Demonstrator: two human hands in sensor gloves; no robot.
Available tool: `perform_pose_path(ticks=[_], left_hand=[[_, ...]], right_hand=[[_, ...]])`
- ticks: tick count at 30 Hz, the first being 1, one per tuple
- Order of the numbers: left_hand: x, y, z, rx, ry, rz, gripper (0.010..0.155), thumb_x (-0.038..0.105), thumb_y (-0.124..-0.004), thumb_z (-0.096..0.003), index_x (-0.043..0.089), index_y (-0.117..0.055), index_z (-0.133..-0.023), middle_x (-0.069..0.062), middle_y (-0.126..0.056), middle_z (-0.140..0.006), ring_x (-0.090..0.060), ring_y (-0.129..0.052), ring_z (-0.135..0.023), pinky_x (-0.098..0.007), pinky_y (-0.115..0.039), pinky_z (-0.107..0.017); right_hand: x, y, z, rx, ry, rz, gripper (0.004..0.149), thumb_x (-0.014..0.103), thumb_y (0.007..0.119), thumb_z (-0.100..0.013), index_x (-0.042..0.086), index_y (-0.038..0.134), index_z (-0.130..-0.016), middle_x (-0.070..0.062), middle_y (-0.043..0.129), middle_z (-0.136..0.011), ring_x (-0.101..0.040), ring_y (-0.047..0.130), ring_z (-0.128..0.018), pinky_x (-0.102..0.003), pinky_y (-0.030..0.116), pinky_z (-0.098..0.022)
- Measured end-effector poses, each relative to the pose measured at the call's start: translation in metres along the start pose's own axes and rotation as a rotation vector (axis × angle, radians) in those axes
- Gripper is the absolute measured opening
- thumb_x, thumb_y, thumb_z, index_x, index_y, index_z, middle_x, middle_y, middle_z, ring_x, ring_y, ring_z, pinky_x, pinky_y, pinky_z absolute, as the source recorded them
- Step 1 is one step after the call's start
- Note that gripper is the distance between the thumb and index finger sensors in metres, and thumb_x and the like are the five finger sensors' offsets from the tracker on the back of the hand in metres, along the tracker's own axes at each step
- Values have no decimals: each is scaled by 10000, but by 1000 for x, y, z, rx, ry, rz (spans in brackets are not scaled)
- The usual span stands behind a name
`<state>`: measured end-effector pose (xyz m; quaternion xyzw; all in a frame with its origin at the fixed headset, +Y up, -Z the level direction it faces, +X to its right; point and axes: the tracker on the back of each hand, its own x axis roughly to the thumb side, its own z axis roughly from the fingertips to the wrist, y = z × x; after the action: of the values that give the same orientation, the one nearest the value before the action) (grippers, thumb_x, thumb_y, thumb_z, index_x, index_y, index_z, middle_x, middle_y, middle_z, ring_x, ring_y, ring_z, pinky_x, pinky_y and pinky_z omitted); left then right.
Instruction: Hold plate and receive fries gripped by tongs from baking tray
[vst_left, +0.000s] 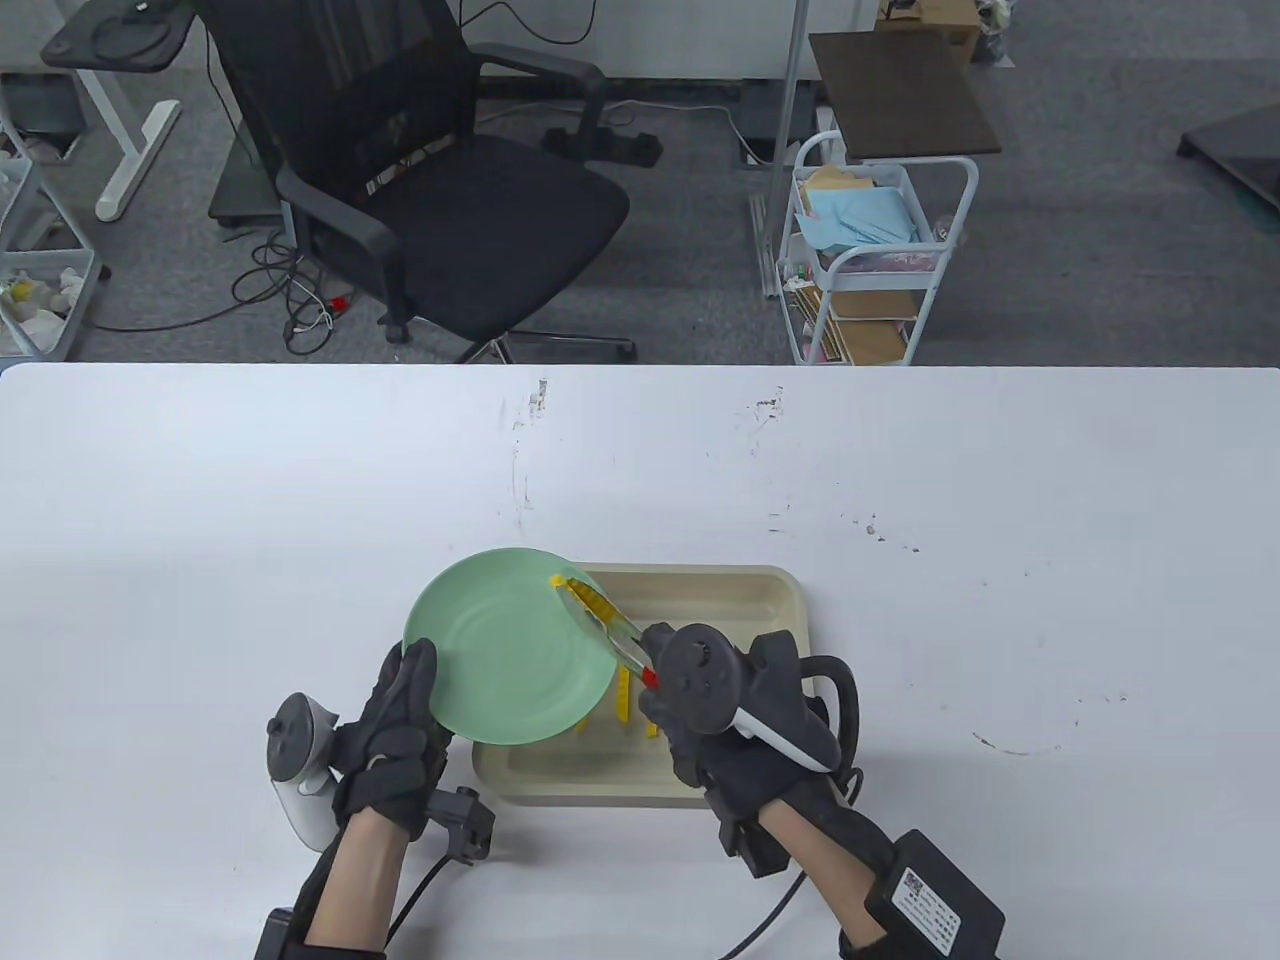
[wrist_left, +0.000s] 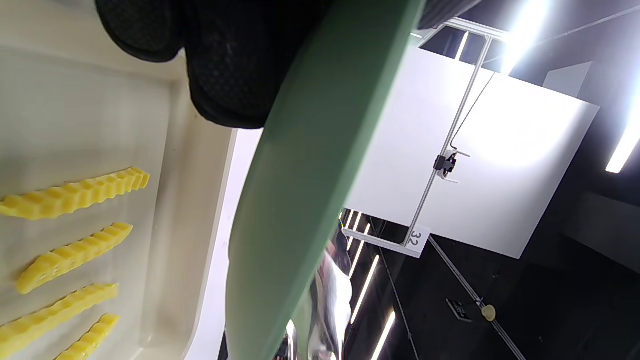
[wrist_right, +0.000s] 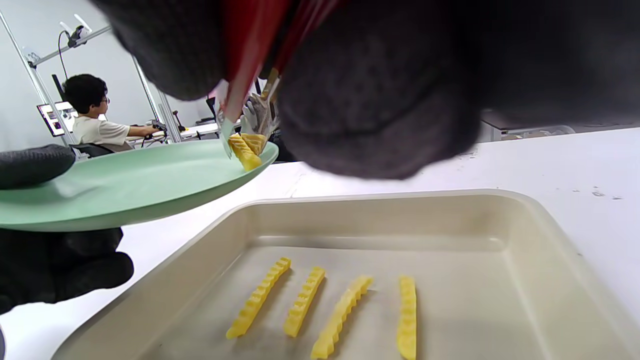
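Black glove fingers of my right hand (vst_left: 700, 715) squeeze the red handle of the tongs (vst_left: 610, 628) tight. The tong tips pinch a wavy yellow fry (wrist_right: 246, 150) and hold it over the edge of the green plate (vst_left: 500, 655), at about 1 o'clock on the plate.

My left hand (vst_left: 395, 740) grips the plate at its 8 o'clock edge, thumb on top and fingers under. The plate is up in the air and tilted, partly over the cream baking tray (vst_left: 770, 600). Four more fries (wrist_right: 320, 310) lie in the tray.

I think the fry could slip off. It is so near the rim that if I let go now, it may slide or bounce off the tilted plate and fall back into the tray. If my left hand tips more, that gets worse. I should move the fry toward the middle first.
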<state>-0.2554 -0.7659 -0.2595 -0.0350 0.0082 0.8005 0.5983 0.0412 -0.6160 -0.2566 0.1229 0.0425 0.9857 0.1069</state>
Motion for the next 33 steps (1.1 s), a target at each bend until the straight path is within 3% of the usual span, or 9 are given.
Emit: perform_pose_path(ticks=[10,20,25,33], left_hand=[[-1,-1,-2,-11,8,-12,631,438,-482,-659,28,-266,-1087,-104,-662,-916,-338,-856,-682,-636,-584,-650],[5,8,1,40,-8,30,639,439,-479,-662,25,-242,-1087,-112,-634,-927,-352,-830,-705,-652,-545,-662],[7,11,1,47,-20,54,639,440,-476,-662,28,-239,-1087,-110,-631,-929,-349,-830,-707,-650,-546,-663],[6,11,1,44,-17,39,640,440,-479,-662,25,-242,-1087,-112,-634,-927,-352,-831,-703,-650,-549,-661]], right_hand=[[-2,4,1,18,-11,30,667,505,738,-438,188,573,-1001,-214,900,-702,-201,1013,-189,-414,882,-91],[-69,-4,30,-56,182,-55,886,652,709,-415,85,438,-1039,-184,818,-762,-182,968,-228,-401,859,-124],[-103,15,39,53,306,-12,884,653,731,-416,24,497,-992,-138,807,-744,-193,942,-291,-412,852,-174],[-105,46,43,193,320,56,818,628,721,-426,-5,607,-932,-113,870,-669,-186,960,-237,-400,859,-136]])
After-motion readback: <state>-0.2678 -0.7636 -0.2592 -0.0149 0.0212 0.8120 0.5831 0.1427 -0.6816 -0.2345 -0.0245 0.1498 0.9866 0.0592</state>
